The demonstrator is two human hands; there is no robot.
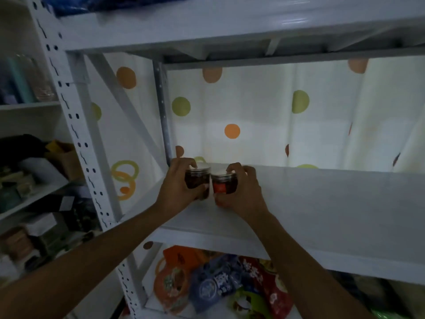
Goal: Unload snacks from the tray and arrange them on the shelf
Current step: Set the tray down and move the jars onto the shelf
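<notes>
Jars stand touching on the far left of the shelf (322, 203): left hand (177, 189) curls round the left jar (197, 178), right hand (241, 192) grips the right jar (224, 184)

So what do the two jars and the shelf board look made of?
Left jar: clear plastic or glass, dark contents showing through, under a silvery lid. Right jar: the same, red label. Shelf board: smooth white, likely painted metal or laminate.
</notes>
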